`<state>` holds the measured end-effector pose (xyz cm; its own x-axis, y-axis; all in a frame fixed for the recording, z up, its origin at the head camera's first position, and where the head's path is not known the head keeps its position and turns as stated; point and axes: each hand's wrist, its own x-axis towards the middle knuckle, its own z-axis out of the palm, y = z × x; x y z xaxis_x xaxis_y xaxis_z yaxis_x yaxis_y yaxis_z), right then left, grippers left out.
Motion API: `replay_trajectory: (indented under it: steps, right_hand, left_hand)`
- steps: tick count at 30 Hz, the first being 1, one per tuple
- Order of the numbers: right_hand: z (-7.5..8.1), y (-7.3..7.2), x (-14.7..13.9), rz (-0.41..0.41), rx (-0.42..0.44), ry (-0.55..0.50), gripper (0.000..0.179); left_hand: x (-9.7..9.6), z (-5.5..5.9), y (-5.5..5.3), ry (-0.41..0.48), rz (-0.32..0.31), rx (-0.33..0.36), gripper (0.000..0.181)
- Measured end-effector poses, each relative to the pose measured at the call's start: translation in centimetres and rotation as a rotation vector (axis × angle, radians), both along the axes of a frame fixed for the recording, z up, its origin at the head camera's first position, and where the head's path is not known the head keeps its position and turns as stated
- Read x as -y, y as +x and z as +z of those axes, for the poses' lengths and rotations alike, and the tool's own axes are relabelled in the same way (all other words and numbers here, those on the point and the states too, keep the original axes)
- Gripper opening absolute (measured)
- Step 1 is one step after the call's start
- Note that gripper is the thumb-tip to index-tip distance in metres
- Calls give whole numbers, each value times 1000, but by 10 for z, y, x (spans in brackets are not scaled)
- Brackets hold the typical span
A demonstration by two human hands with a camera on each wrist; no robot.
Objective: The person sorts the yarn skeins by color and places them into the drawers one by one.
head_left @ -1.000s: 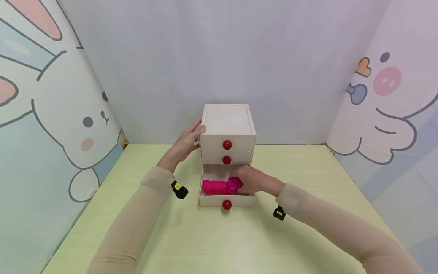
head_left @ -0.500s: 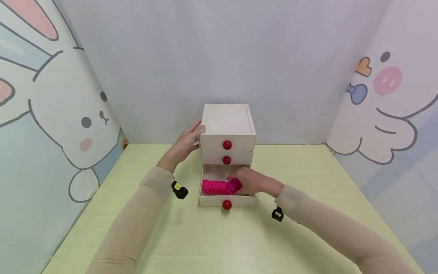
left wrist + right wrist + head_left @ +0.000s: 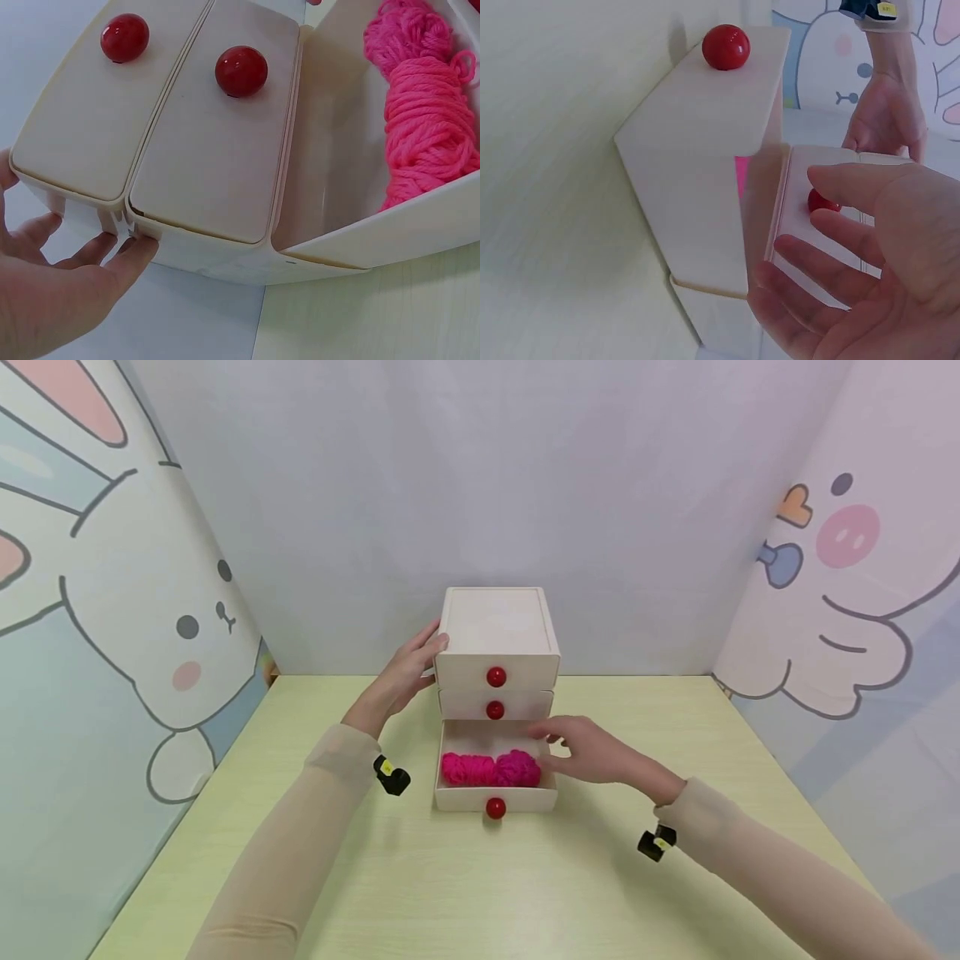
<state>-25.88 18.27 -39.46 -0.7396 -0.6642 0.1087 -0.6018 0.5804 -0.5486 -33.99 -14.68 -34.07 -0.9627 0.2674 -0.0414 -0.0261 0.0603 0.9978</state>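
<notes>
A small cream chest of drawers (image 3: 497,620) with red knobs stands on the table. Its bottom drawer (image 3: 459,799) is pulled out, while the upper two are closed. Two yarn bundles lie side by side in it: a bright pink yarn skein (image 3: 424,127) and a darker magenta yarn bundle (image 3: 518,769). My left hand (image 3: 406,672) rests against the chest's left side, its fingertips on the side wall in the left wrist view. My right hand (image 3: 588,750) is at the right edge of the pulled-out drawer, fingers loosely bent with nothing between them.
The pale wood-look table (image 3: 480,885) extends around the chest. A grey-white curtain (image 3: 600,527) hangs behind it. Panels with a cartoon rabbit (image 3: 142,635) and a cartoon pig (image 3: 847,602) stand left and right.
My right hand has let go of the magenta yarn bundle and drawn back to the right, leaving it in the drawer. The left hand stays in place.
</notes>
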Motion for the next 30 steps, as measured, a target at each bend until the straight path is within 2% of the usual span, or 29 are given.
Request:
replay_trajectory:
  steps: [8,14,18,24,30]
  right_hand:
    - [-15,16,-34,-131,63,-58,48]
    - [-22,28,-52,-172,153,-42,47]
    - [-29,35,-57,-177,311,-57,48]
    - [-38,45,-58,-157,600,-156,46]
    - [-49,54,-55,-126,794,-227,42]
  left_hand:
    - [0,1,2,7,-2,-5,67]
    - [0,0,1,6,-1,-13,66]
    - [-1,1,2,6,4,-7,66]
    - [-1,2,3,3,4,-7,67]
    - [-1,1,3,-7,3,-20,66]
